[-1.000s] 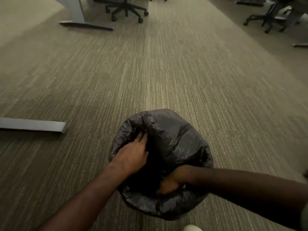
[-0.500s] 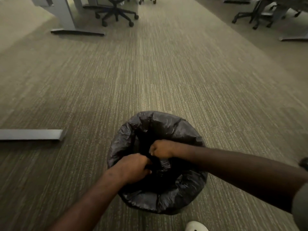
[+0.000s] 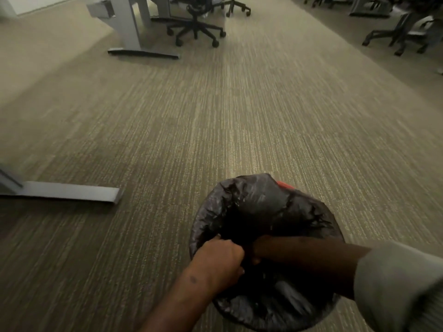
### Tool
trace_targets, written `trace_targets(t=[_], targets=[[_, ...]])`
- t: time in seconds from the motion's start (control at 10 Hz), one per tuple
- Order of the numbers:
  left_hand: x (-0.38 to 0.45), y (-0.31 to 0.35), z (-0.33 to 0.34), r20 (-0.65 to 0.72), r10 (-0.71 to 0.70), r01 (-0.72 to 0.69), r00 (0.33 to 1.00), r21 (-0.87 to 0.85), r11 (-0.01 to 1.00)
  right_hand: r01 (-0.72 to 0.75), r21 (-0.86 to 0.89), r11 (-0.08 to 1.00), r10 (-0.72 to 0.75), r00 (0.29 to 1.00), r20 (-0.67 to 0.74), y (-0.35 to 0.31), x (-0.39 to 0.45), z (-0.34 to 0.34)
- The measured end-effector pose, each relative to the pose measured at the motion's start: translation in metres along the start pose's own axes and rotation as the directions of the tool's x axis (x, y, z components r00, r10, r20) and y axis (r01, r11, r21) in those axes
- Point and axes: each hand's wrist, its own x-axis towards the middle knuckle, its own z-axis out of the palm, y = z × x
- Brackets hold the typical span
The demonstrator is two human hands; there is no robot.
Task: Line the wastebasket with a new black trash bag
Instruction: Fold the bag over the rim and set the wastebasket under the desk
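A round wastebasket stands on the carpet at the lower right, almost wholly covered by a crinkled black trash bag; a sliver of the basket's red rim shows at the far side. My left hand is a fist clenched on bag plastic at the near left rim. My right hand sits just beside it, fingers buried in the bag's folds and mostly hidden, gripping the plastic. My right forearm crosses over the basket's mouth.
A grey desk foot lies flat on the carpet to the left. Farther off are a desk leg with its base, a black wheeled office chair, and more chairs at the upper right. Striped carpet fills the space between.
Both hands moved from inside the bag toward its near left rim and closed on the plastic side by side. The view has tilted up and left, putting the basket lower right.
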Motion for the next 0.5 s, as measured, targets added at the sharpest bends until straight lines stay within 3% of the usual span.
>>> trace_targets(t=[0.1, 0.2, 0.3, 0.4, 0.5], targets=[[0.002, -0.006, -0.001, -0.042, -0.011, 0.007, 0.999, -0.081, 0.997, 0.049, 0.044, 0.998, -0.053, 0.995, 0.090, 0.002, 0.010, -0.003], [0.004, -0.010, -0.007, -0.189, 0.012, -0.037, 0.982, -0.127, 0.991, 0.009, 0.045, 0.999, -0.012, 0.997, 0.080, -0.005, 0.017, -0.027], [0.010, -0.014, -0.015, -0.438, 0.043, -0.154, 0.898, -0.220, 0.963, 0.048, 0.040, 0.998, -0.054, 0.985, 0.165, -0.014, 0.012, -0.037], [0.024, -0.017, -0.028, -0.562, 0.100, -0.239, 0.821, -0.179, 0.954, 0.072, 0.079, 0.994, -0.077, 0.996, 0.052, -0.011, -0.013, -0.041], [0.046, -0.017, -0.045, -0.585, 0.168, -0.219, 0.794, -0.017, 0.976, 0.026, 0.063, 0.998, -0.002, 0.937, -0.349, 0.020, -0.049, -0.031]])
